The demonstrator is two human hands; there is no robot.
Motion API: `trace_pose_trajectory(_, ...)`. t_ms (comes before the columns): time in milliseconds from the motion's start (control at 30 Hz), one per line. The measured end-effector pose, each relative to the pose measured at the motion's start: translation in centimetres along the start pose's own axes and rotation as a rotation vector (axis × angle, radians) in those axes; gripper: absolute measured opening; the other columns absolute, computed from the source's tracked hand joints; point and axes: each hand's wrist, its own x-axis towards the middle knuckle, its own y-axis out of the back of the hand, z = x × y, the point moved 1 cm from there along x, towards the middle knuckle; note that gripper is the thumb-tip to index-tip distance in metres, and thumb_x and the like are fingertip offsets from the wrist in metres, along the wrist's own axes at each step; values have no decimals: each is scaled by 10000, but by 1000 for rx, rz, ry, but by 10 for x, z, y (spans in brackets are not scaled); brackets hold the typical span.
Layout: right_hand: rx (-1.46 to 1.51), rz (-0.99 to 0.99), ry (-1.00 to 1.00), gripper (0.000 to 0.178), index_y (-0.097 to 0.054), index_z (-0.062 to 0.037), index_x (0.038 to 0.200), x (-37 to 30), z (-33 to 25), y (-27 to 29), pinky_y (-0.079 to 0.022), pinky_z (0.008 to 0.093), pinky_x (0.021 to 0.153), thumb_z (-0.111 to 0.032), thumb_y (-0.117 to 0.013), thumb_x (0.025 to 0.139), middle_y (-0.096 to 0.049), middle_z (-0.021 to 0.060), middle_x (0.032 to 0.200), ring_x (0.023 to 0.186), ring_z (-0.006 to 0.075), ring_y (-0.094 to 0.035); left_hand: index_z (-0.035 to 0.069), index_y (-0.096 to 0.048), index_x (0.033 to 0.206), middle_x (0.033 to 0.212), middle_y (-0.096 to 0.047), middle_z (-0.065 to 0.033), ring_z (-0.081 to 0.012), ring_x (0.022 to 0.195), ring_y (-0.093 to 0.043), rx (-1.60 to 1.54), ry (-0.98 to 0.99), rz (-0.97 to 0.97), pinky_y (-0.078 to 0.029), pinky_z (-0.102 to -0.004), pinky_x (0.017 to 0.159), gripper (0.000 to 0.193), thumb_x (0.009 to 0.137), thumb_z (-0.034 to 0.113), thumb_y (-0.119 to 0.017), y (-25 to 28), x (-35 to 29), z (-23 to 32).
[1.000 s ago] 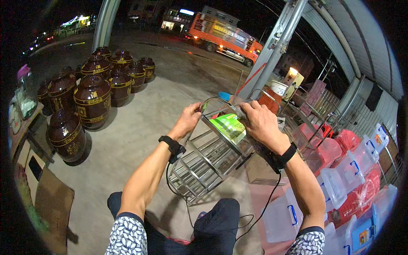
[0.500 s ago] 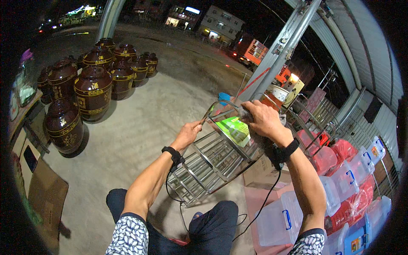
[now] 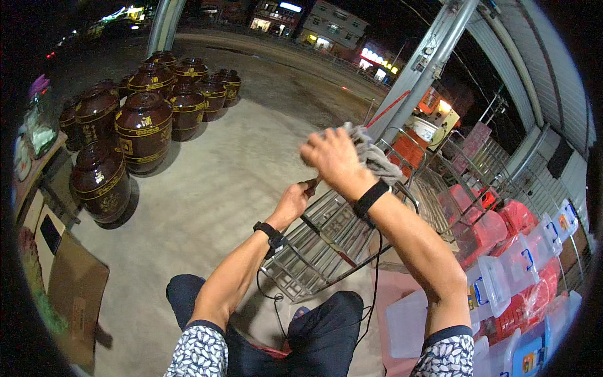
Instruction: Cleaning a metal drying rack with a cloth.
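Note:
In front of me a metal rack (image 3: 300, 249) of shiny tubes and bars stands tilted over the concrete floor. My left hand (image 3: 294, 204) is closed round the tube at its upper left corner. Above the rack's far end, my right hand (image 3: 336, 157) holds a grey cloth (image 3: 380, 164), its fingers bent over the cloth and slightly blurred. Cloth and right hand hide much of that end of the rack. Both wrists wear black bands, and a thin black cable (image 3: 375, 276) hangs down beside the rack.
Several dark brown jars (image 3: 143, 133) with yellow bands stand at left. Clear plastic bins (image 3: 502, 286) and red wrapped goods (image 3: 474, 234) are stacked at right. A cardboard sheet (image 3: 75, 295) leans at lower left. Behind the rack rises a metal post (image 3: 433, 66).
My right hand has moved left and up with the grey cloth, toward my left hand. The bright green printed sheet on the rack is out of sight now. My left hand keeps its hold.

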Motion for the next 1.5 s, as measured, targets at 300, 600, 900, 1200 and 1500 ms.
trace_pose_trajectory(300,94,24,113,408,-534,-100,1294,-66,-41,-30,-336,404,1072,-199,-518,898,-528,91,1300,1273,281,-441,-54,-590,1015,916,-637,-270,-338,829,-613,-14,35,99,-481,-437,767,167,918,47,-498,-10,1,-28)
trace_pose_trajectory(600,14,-175,178,344,-614,-115,1214,-123,-35,13,-385,354,944,-218,-546,894,-500,64,1336,1195,247,-462,-25,-623,1177,968,-674,-141,-222,849,-606,-286,-65,147,-489,-343,799,247,990,89,-509,-7,-4,3)
trace_pose_trajectory(900,-35,-373,90,332,-625,-106,1198,-196,-46,51,-387,323,925,-214,-548,893,-497,74,1341,1195,246,-456,27,-596,1301,890,-654,-82,-173,867,-611,-165,16,52,-485,-321,820,341,1012,187,-511,-1,-6,2)
trace_pose_trajectory(1200,128,-340,-1,355,-603,-45,1137,-214,-44,80,-434,327,823,-177,-564,809,-573,89,1014,961,225,-558,20,-611,1257,858,-640,-46,-144,831,-590,-99,-26,98,-482,-295,799,309,1023,193,-506,-4,-2,-13)
trace_pose_trajectory(1500,394,-202,-580,519,-579,-69,1224,-294,-4,107,-465,405,798,-88,-722,725,-583,116,1036,931,318,-562,53,-602,1307,865,-657,-49,-138,831,-593,-94,33,118,-481,-301,773,339,1021,211,-511,-3,1,-16)
